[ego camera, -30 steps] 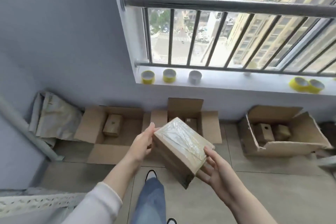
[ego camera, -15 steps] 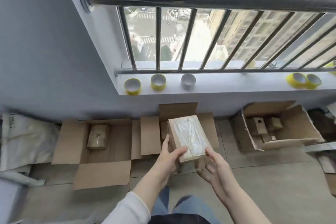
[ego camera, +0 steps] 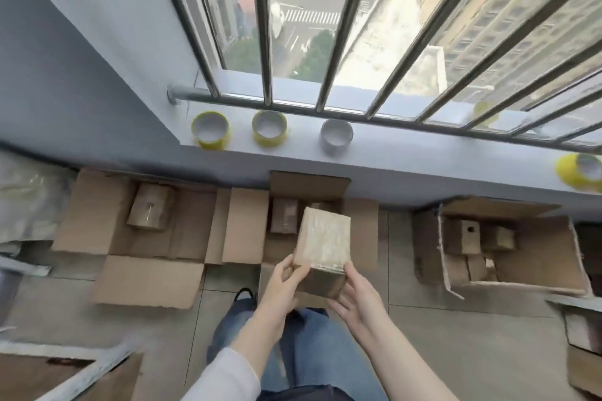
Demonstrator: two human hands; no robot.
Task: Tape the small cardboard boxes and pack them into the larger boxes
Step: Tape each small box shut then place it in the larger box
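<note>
The taped small box has sunk lower and farther, over the open middle box, which holds another small box. The left hand and right hand have their fingers clamped on its near end. The left box holds one parcel; the right box holds several.

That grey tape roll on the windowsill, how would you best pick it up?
Probably by its wall, from above and the room side: a finger in the core, thumb outside. The grey tape roll lies flat on the windowsill, hole up, and the railing stands close behind it.
</note>
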